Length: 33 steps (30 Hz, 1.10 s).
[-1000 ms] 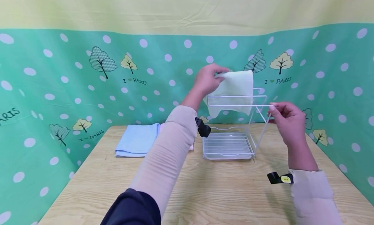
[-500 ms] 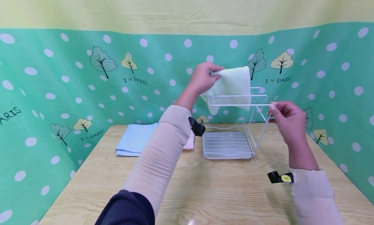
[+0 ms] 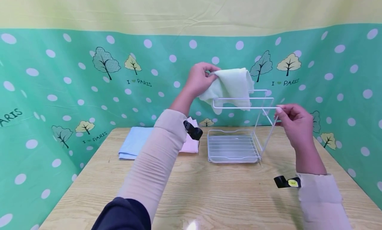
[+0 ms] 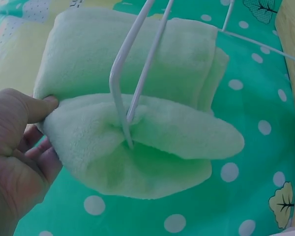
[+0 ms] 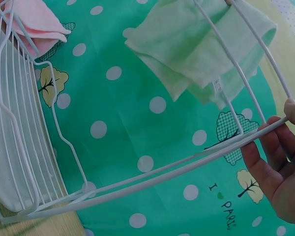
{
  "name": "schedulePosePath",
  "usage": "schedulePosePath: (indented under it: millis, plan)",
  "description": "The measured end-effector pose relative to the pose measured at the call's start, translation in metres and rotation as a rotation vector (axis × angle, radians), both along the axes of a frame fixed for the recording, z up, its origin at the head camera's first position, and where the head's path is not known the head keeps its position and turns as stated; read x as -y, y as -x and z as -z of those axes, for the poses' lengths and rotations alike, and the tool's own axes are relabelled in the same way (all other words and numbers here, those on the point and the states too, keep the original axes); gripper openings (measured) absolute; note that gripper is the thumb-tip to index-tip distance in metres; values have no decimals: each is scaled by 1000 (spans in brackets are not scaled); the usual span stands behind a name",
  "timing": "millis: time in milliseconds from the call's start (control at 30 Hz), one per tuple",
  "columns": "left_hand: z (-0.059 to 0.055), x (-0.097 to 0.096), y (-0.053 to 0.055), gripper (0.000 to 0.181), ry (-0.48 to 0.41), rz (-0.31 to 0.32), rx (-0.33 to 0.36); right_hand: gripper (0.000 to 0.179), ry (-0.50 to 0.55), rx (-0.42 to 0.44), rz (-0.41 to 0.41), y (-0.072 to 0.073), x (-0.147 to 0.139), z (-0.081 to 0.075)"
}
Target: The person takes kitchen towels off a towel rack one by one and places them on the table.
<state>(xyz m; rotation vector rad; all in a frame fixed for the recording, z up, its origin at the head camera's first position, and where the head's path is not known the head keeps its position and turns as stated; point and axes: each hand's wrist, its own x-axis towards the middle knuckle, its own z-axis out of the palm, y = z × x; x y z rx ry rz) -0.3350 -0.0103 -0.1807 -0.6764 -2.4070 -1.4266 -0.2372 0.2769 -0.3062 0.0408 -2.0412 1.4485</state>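
Observation:
A pale green towel (image 3: 232, 84) hangs at the top bars of a white wire rack (image 3: 243, 108). My left hand (image 3: 200, 80) pinches the towel's left edge between thumb and fingers. In the left wrist view the towel (image 4: 132, 59) is folded in layers, and the end of the bars overlaps its bunched lower part. My right hand (image 3: 293, 122) grips the rack's upper right corner. The right wrist view shows that thumb and the fingers (image 5: 265, 169) around the frame bar. The towel's lower corners and a small white tag hang behind the bars there.
Below, the rack's lower shelf (image 3: 234, 146) has a tray under its wires and stands on the wooden table (image 3: 226, 196). A folded blue towel (image 3: 134, 140) and a pink towel (image 3: 191, 145) lie left of it, partly behind my left forearm. A patterned green curtain (image 3: 167, 100) closes off the back.
My left hand has moved left, drawing the green towel left along the top bars. The towel now folds over more at its right end. My right hand keeps its grip on the rack.

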Motion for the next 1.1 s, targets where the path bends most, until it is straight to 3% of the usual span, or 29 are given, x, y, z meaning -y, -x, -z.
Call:
schedulePosePath:
  millis: [467,867,1100]
  plan:
    - [-8,28,-2,17,-181,35,114,30,-6,-9,2,0,0,1]
    - [-11,60,-5,17,-315,-31,92,32,-4,-8,-7,1,1,0]
    - [-10,78,-9,16,-332,-82,103,32,6,-16,-15,1,0,1]
